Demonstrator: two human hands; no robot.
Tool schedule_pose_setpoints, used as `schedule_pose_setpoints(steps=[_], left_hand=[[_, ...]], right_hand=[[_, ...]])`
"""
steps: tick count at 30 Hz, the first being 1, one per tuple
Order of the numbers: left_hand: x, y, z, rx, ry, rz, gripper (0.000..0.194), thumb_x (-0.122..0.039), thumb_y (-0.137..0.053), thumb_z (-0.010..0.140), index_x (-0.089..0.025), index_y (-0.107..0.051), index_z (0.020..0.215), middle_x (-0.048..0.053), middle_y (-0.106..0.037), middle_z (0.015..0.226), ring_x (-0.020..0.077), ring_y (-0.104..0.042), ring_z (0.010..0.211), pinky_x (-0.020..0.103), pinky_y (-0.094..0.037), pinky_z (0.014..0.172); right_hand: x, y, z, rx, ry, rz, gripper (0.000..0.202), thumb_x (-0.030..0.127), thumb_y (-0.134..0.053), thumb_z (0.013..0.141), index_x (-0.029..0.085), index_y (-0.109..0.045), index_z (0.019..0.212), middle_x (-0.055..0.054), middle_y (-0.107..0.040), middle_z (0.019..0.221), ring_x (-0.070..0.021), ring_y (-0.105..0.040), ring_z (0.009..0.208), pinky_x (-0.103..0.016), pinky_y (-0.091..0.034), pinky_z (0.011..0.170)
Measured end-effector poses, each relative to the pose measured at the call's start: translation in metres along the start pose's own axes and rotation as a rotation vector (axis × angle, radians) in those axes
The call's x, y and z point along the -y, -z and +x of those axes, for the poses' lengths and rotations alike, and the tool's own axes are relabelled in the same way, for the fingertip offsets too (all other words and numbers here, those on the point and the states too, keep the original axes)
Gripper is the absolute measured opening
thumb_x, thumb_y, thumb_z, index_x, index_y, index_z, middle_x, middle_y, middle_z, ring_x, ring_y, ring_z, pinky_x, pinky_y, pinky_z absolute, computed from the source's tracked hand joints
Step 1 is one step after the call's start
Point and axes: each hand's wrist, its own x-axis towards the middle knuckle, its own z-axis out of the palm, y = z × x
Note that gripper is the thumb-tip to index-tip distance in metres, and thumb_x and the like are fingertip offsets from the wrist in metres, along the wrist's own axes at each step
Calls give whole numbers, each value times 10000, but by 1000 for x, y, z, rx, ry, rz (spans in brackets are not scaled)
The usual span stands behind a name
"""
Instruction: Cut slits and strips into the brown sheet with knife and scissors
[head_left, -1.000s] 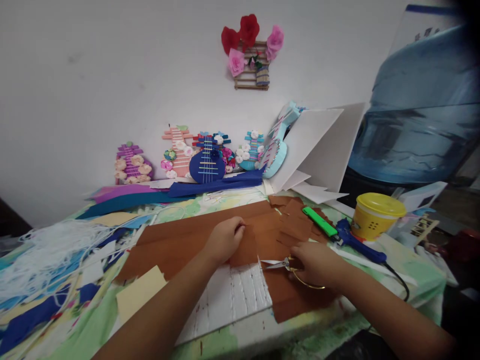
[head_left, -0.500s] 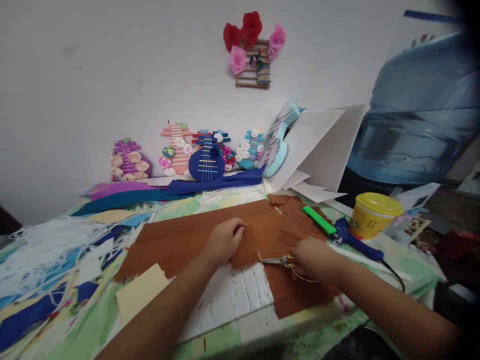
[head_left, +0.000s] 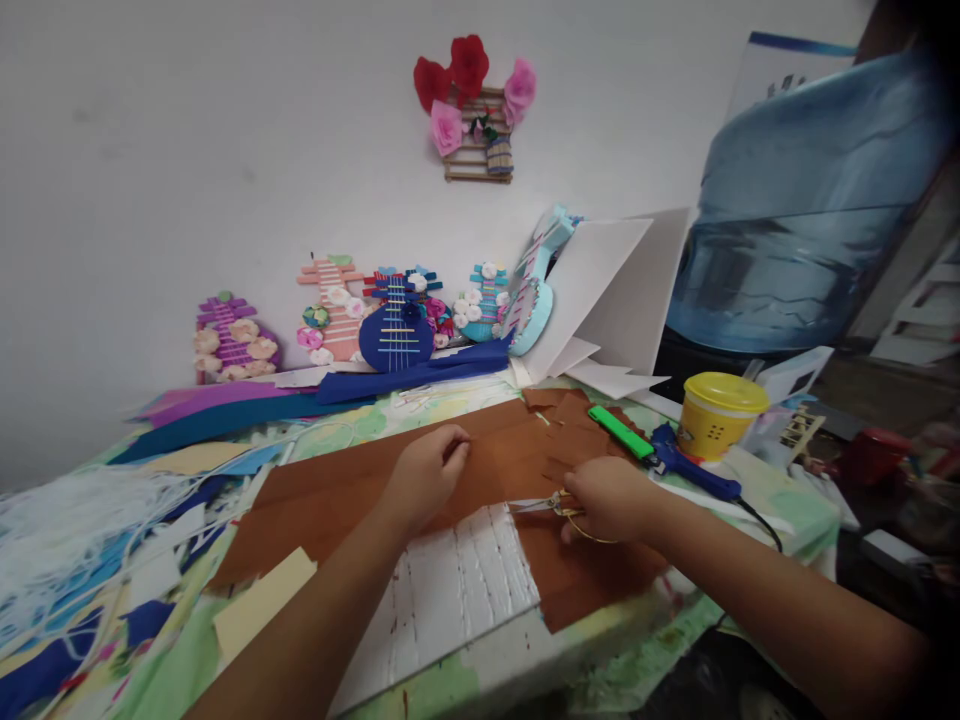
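Note:
My right hand (head_left: pixel 609 497) is wrapped round the yellow handles of a small pair of scissors (head_left: pixel 536 504). The blades point left, near the top right corner of a white board (head_left: pixel 457 590) streaked with shiny glue-like lines. A large brown sheet (head_left: pixel 330 490), paper or felt, spreads behind that board and to its right. On this sheet rests my left hand (head_left: pixel 431 475), fingers curled and thumb against the forefinger, seemingly pinching the brown material just above the board. Its fingertips are partly hidden.
A green box cutter (head_left: pixel 620 432), a blue glue gun (head_left: pixel 694 470) and a yellow-lidded tub (head_left: pixel 724 415) stand at the right. Decorated model lutes (head_left: pixel 396 325) line the wall. White cords (head_left: pixel 75 540) and scraps lie left. A large water bottle (head_left: pixel 795 230) rises behind.
The view has swung slightly right. The brown flap that lay between my hands no longer stands out beside my left hand. The scissors stay at the board's corner.

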Motion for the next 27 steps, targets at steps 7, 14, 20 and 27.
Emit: schedule_pose_setpoints(steps=[7,14,20,27], left_hand=[[2,4,30,47,-52,65,97,-192,-459,760,-200,-556,767,-26,-586,728,142,-528,689,238,-377,608],[27,-15,55,135,-7,79,167,-278,-478,839,-134,-543,892,29,-558,883,147,-542,773,332,-441,692],[54,-45,61,167,102,107,222,-288,-468,848,-142,-506,1011,54,-530,991,163,-541,822,350,-457,700],[81,-70,62,220,162,178,239,-286,-471,846,-149,-493,1041,62,-513,1033,176,-531,860,369,-449,724]], right_hand=[[0,-4,7,-36,-36,12,467,588,-539,583,175,-586,795,-93,-624,728,-253,-585,671,-296,-385,537],[1,-6,24,30,4,26,507,610,-539,568,174,-610,816,-104,-634,768,-268,-588,716,-319,-402,572],[-5,-9,31,33,80,45,524,655,-512,558,185,-623,761,-95,-639,743,-254,-592,682,-292,-388,530],[-13,-13,38,81,113,67,533,668,-466,595,184,-630,747,-86,-634,706,-229,-586,659,-262,-347,503]])
